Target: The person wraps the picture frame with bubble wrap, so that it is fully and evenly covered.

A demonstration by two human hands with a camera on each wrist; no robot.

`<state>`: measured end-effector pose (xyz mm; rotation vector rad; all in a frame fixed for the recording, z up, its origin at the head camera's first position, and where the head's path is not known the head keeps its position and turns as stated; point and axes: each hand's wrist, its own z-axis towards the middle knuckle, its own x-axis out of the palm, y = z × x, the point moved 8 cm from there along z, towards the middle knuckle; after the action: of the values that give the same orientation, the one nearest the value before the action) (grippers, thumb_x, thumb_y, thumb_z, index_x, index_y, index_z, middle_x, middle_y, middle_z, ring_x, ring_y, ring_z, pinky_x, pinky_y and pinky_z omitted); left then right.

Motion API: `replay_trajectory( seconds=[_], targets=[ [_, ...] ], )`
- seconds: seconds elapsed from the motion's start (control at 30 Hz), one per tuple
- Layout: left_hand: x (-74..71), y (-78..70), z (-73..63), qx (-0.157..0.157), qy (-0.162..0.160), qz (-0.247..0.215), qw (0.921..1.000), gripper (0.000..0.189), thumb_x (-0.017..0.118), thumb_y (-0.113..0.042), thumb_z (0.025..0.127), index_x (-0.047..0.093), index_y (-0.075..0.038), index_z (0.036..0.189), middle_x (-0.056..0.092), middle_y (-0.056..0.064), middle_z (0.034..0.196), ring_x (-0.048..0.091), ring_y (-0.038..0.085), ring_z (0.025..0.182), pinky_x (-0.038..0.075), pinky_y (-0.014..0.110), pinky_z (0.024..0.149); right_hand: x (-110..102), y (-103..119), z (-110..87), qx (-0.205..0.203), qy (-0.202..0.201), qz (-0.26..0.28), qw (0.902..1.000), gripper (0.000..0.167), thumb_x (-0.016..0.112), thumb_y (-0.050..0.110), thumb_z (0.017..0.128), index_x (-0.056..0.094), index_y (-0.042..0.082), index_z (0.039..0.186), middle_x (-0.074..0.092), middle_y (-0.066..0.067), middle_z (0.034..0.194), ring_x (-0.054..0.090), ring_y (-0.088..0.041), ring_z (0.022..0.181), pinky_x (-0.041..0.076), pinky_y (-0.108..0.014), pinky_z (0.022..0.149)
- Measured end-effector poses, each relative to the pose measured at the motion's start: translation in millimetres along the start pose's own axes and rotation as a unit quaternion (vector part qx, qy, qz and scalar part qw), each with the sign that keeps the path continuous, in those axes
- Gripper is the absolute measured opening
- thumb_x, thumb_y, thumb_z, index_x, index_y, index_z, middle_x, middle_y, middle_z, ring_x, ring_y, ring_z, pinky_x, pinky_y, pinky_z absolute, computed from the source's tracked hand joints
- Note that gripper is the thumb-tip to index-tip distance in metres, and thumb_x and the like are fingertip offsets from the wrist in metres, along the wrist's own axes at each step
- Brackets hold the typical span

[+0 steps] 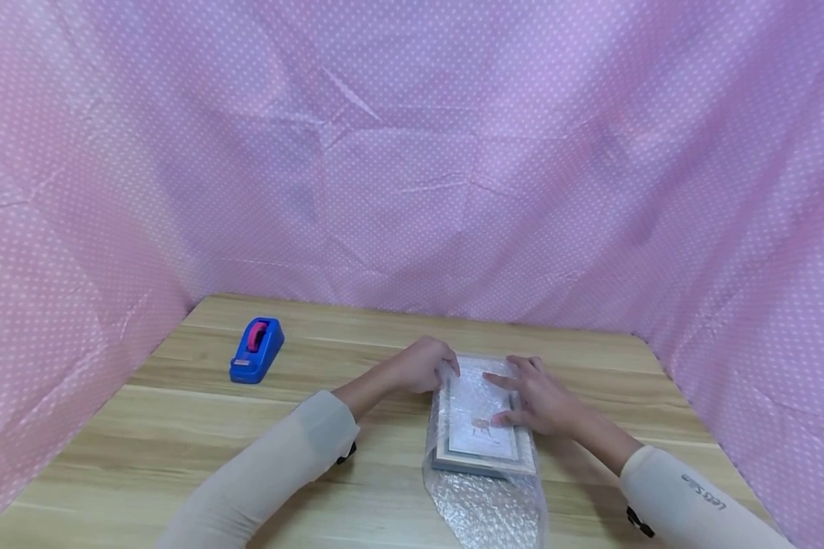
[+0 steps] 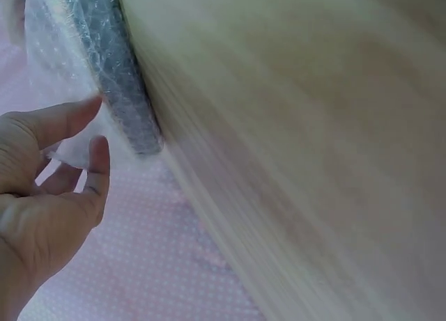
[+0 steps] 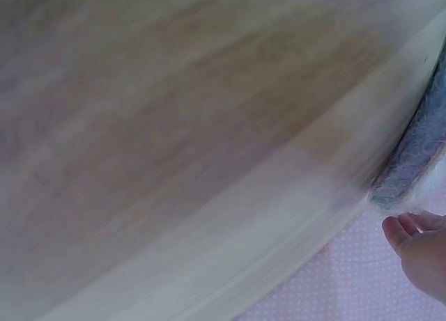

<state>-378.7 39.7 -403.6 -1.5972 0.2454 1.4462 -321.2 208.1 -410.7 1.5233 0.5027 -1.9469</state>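
A picture frame (image 1: 463, 438) with a pale border lies on the table, covered by clear bubble wrap (image 1: 487, 507). A loose flap of the wrap stretches from the frame's near end. At the far left corner my left hand (image 1: 426, 366) has its fingers bent. The left wrist view shows its thumb and fingers (image 2: 99, 154) pinching the edge of the bubble wrap (image 2: 129, 77) beside the frame's grey side. My right hand (image 1: 539, 396) rests spread over the frame's right part. In the right wrist view, its fingertips (image 3: 394, 230) are beside the wrapped corner (image 3: 394, 192).
A blue tape dispenser (image 1: 259, 351) with a pink roll stands at the back left of the wooden table (image 1: 357, 335). Pink polka-dot cloth (image 1: 398, 198) hangs behind the table and along both sides.
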Motion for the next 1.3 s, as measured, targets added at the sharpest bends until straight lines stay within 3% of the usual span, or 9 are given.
replay_trajectory(
  seconds=[0.17,0.37,0.6,0.67,0.8,0.9,1.03,1.17,1.3],
  targets=[
    [0.1,1.0,-2.0,0.011,-0.008,-0.023,0.9996,0.040,0.060,0.021,0.077,0.079,-0.007,0.097,0.077,0.003,0.102,0.058,0.007,0.068,0.051,0.016,0.060,-1,1,-0.6,0.004,0.002,0.003,1.0000,0.071,0.076,0.060,0.083,0.066,0.018,0.139,0.045,-0.041,0.143,0.049,-0.054,0.119,0.053,-0.060,0.086],
    [-0.5,-5.0,-4.8,0.060,0.002,0.010,0.9981,0.038,0.057,0.018,0.081,0.080,-0.005,0.099,0.078,0.003,0.101,0.063,0.006,0.077,0.052,0.015,0.069,0,-1,-1.2,0.007,0.003,0.000,1.0000,0.073,0.077,0.061,0.082,0.066,0.019,0.140,0.044,-0.040,0.145,0.047,-0.055,0.122,0.053,-0.059,0.086],
    [4.1,-18.5,-14.6,0.104,0.087,0.058,0.9891,0.035,0.070,0.001,0.081,0.076,-0.002,0.115,0.076,0.006,0.094,0.045,0.000,0.056,0.042,0.013,0.056,0,-3,-1.2,0.014,0.005,0.008,0.9999,0.073,0.076,0.062,0.081,0.065,0.020,0.140,0.043,-0.039,0.147,0.047,-0.054,0.122,0.054,-0.059,0.083],
    [6.4,-25.3,-19.7,0.121,0.112,0.074,0.9835,0.029,0.070,-0.003,0.081,0.077,-0.002,0.110,0.075,0.007,0.087,0.039,-0.001,0.052,0.037,0.013,0.052,-1,-3,-1.4,0.012,0.002,0.007,0.9999,0.073,0.076,0.062,0.081,0.065,0.020,0.140,0.043,-0.038,0.147,0.047,-0.053,0.122,0.054,-0.059,0.084],
    [9.1,-34.9,-27.6,0.137,0.126,0.092,0.9781,0.011,0.069,-0.004,0.081,0.074,-0.001,0.090,0.073,0.009,0.080,0.034,-0.004,0.048,0.032,0.012,0.048,-2,-3,-1.3,0.005,-0.004,0.000,1.0000,0.072,0.076,0.062,0.082,0.065,0.019,0.140,0.044,-0.037,0.146,0.048,-0.052,0.121,0.054,-0.059,0.083],
    [9.9,-37.2,-30.6,0.137,0.116,0.099,0.9787,0.022,0.067,-0.005,0.081,0.076,0.001,0.100,0.074,0.012,0.091,0.029,-0.003,0.045,0.029,0.013,0.044,-2,-1,-0.8,0.000,-0.005,-0.003,1.0000,0.071,0.075,0.062,0.083,0.066,0.019,0.140,0.045,-0.037,0.145,0.048,-0.052,0.120,0.055,-0.058,0.080],
    [10.3,-39.0,-32.2,0.151,0.101,0.118,0.9763,0.038,0.067,-0.014,0.082,0.074,-0.001,0.117,0.068,0.005,0.091,0.039,-0.001,0.051,0.037,0.015,0.052,-3,0,0.0,-0.008,-0.003,-0.001,1.0000,0.072,0.074,0.062,0.083,0.066,0.018,0.139,0.046,-0.038,0.144,0.049,-0.051,0.120,0.054,-0.058,0.082],
    [13.1,-42.8,-32.2,0.178,0.100,0.153,0.9670,0.022,0.069,-0.031,0.090,0.075,-0.011,0.096,0.058,-0.003,0.079,0.045,0.004,0.060,0.042,0.020,0.065,-3,-1,-0.4,-0.008,0.013,0.012,0.9998,0.078,0.074,0.067,0.081,0.064,0.018,0.141,0.045,-0.038,0.145,0.048,-0.049,0.121,0.053,-0.060,0.087],
    [16.6,-43.6,-29.9,0.177,0.101,0.193,0.9599,0.029,0.074,-0.046,0.089,0.073,-0.017,0.087,0.055,-0.010,0.077,0.046,0.004,0.065,0.040,0.023,0.074,-2,-2,-0.8,-0.001,0.024,0.019,0.9995,0.075,0.070,0.067,0.085,0.063,0.019,0.142,0.045,-0.038,0.146,0.050,-0.046,0.119,0.052,-0.059,0.088]
  ],
)
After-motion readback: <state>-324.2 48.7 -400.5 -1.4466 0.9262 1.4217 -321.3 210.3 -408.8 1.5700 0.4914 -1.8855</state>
